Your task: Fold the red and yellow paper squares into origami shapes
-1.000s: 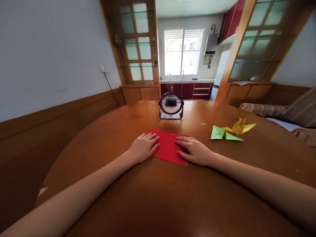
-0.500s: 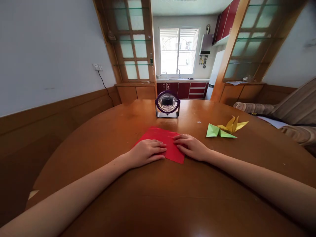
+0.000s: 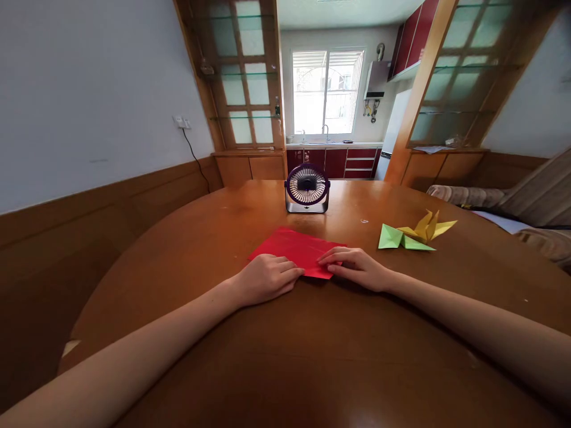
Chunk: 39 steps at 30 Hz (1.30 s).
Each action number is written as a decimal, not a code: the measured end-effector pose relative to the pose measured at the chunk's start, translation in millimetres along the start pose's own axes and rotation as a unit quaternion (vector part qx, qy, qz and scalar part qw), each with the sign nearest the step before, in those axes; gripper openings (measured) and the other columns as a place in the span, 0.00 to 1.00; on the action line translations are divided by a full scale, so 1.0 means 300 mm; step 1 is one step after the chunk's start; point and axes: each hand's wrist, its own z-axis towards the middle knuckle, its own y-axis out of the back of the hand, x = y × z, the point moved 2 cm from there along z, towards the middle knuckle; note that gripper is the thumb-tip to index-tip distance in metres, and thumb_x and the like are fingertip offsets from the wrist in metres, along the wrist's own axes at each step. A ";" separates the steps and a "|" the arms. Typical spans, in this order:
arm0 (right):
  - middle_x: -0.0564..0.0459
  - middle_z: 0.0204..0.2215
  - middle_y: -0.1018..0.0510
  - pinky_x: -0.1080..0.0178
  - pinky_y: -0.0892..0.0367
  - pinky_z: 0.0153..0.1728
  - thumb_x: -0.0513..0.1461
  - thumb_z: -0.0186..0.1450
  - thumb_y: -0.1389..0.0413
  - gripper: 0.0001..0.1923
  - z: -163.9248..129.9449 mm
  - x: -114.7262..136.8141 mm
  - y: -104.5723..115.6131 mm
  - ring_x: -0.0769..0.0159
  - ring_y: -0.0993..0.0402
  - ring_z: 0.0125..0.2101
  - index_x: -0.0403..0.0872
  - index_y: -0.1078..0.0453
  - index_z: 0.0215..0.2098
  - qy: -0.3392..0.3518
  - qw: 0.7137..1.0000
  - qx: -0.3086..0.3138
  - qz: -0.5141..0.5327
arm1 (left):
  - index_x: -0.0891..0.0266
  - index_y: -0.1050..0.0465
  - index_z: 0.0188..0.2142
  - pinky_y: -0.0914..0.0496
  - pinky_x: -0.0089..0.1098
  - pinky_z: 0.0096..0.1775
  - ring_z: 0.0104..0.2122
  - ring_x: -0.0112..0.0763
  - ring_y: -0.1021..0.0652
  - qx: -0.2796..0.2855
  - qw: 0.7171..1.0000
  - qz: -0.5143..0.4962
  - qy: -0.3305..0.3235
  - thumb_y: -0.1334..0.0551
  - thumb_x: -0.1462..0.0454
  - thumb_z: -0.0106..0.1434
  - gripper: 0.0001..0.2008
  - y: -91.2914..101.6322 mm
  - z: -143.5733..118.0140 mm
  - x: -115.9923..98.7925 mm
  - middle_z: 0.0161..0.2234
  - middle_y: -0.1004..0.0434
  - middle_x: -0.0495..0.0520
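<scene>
1. Lowest in the frame, two bare forearms run in from the bottom left and bottom right corners and converge toward the centre over the brown wooden table (image 3: 285,356).
2. The left hand (image 3: 265,277) lies just left of centre, palm down, fingers curled lightly, with its fingertips on the near edge of the red paper (image 3: 298,249). It presses rather than clenches; I cannot tell whether any finger is tucked under the edge.
3. The right hand (image 3: 357,267) lies just right of centre, palm down, with thumb and forefinger meeting at the near right corner of the red paper. It seems to pinch that corner, though the grip itself is too small to make out for certain.
4. The red paper rests flat on the table in the middle of the frame, between and just beyond the two hands, its far edge running up toward the fan.
5. To the right of centre, apart from the right hand, a folded green paper (image 3: 395,239) lies touching a folded yellow paper (image 3: 429,229) with raised points.
6. Above the red paper, in the upper middle of the table, a small purple desk fan (image 3: 307,189) stands upright, facing the camera.
7. Farthest off, at top centre, a bright window (image 3: 328,92) sits above red kitchen cabinets (image 3: 345,161).
</scene>
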 end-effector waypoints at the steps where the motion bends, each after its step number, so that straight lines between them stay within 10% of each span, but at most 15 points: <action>1: 0.46 0.44 0.22 0.57 0.32 0.48 0.42 0.71 0.50 0.15 -0.001 0.007 0.002 0.63 0.27 0.45 0.45 0.27 0.50 0.002 1.000 0.011 0.001 | 0.64 0.27 0.42 0.30 0.27 0.32 0.30 0.29 0.21 -0.001 1.000 -0.006 0.009 0.49 0.66 0.69 0.12 0.001 -0.002 0.002 0.31 0.21 0.54; 11: 0.43 0.40 0.25 0.53 0.33 0.46 0.41 0.70 0.51 0.15 -0.018 0.029 -0.021 0.59 0.29 0.41 0.44 0.28 0.50 0.075 0.975 0.048 -0.202 | 0.63 0.26 0.41 0.31 0.26 0.31 0.29 0.28 0.22 -0.007 0.996 -0.080 0.036 0.49 0.66 0.68 0.12 0.012 0.001 -0.013 0.31 0.21 0.54; 21: 0.44 0.42 0.25 0.54 0.33 0.47 0.38 0.67 0.48 0.15 -0.030 -0.010 0.004 0.60 0.29 0.42 0.46 0.27 0.50 0.099 0.985 0.063 -0.130 | 0.61 0.24 0.44 0.27 0.32 0.44 0.42 0.31 0.21 -0.033 0.964 -0.207 0.166 0.46 0.63 0.69 0.12 -0.007 -0.009 0.008 0.40 0.19 0.54; 26: 0.45 0.43 0.25 0.54 0.34 0.49 0.39 0.67 0.46 0.15 -0.031 -0.002 0.008 0.61 0.28 0.43 0.49 0.26 0.51 0.093 0.989 0.073 -0.093 | 0.61 0.33 0.57 0.38 0.41 0.60 0.62 0.37 0.36 0.063 0.955 -0.181 0.226 0.49 0.61 0.70 0.19 -0.047 -0.014 0.034 0.61 0.34 0.58; 39: 0.48 0.39 0.24 0.59 0.33 0.43 0.45 0.66 0.43 0.13 -0.014 -0.029 0.038 0.66 0.29 0.39 0.46 0.22 0.42 -0.029 0.988 0.080 0.130 | 0.63 0.47 0.66 0.49 0.44 0.64 0.66 0.42 0.47 0.200 0.928 -0.186 0.254 0.55 0.53 0.72 0.27 -0.068 -0.024 0.035 0.67 0.50 0.61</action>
